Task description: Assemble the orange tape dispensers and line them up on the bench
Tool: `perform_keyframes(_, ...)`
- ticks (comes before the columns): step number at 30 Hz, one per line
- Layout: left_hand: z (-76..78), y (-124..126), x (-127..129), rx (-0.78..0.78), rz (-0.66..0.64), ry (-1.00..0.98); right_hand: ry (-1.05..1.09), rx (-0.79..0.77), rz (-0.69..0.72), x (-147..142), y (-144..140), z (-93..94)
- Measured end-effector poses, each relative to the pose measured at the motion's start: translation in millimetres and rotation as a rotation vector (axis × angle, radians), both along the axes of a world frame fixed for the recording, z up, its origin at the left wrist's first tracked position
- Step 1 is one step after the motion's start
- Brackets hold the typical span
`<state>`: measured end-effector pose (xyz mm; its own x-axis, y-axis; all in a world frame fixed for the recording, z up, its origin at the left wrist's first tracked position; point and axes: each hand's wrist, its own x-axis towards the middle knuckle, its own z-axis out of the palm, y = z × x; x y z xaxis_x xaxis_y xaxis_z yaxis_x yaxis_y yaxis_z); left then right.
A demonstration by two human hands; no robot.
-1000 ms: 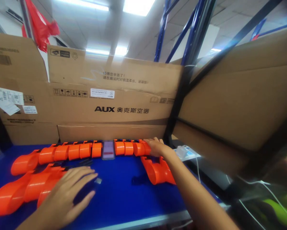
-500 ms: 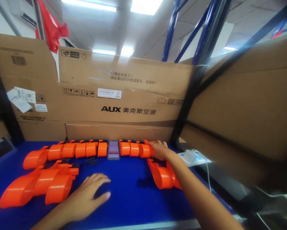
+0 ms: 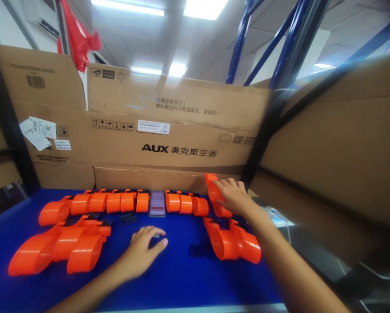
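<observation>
At the right end of the back row, my right hand [image 3: 234, 194] is closed on an orange plastic piece [image 3: 212, 187], which stands tilted up above its neighbours. The fingers wrap over its right side, so part of it is hidden. Just below, two more orange pieces with rounded, ring-like bodies [image 3: 226, 244] lie on the blue tabletop [image 3: 172, 278]. My left hand [image 3: 144, 252] hovers over the middle of the table, thumb and fingers apart, holding nothing. Small black parts [image 3: 128, 218] lie beyond it, and a dark object [image 3: 197, 250] is to its right.
Along the back runs a row of orange pieces [image 3: 116, 202] with a phone-like device [image 3: 157, 203] among them. Several larger-looking ones [image 3: 32, 255] sit at front left. A cardboard sheet [image 3: 123, 150] walls the back; a dark rack post [image 3: 263, 130] rises at right.
My right hand has raised an orange piece from the row's right end and tilted it up. My left hand has shifted right and slightly away from me. The view has turned slightly left.
</observation>
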<state>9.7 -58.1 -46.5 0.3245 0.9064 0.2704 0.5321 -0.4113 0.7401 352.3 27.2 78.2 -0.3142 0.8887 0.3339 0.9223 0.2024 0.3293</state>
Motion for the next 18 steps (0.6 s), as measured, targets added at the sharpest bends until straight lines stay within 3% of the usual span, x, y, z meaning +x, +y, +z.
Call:
perform_keyframes(5, 18.2, 21.0, -2.4, -0.026, 0.016, -0.307, 0.094, 0.123, 0.159, -37.0, -38.2, 33.1)
perform_keyframes(8, 32.0, 35.6, -1.3, -0.109, 0.007, -0.606, 0.164, 0.081, 0.362, -74.4, -61.2, 38.0)
perform_keyframes(11, 38.7, 45.8, 5.5, -0.251, -0.051, -0.904, 0.202, -0.006, 0.544, -111.3, -77.0, 26.8)
perform_keyframes(15, 31.7, 50.9, 13.0, -0.438, -0.125, -1.162, 0.249, -0.105, 0.676, -147.5, -87.2, 0.6)
perform_keyframes(18, 21.1, 52.2, 12.1, -0.46, -0.016, -1.273, 0.267, -0.191, 0.726, -162.6, -90.6, -13.6)
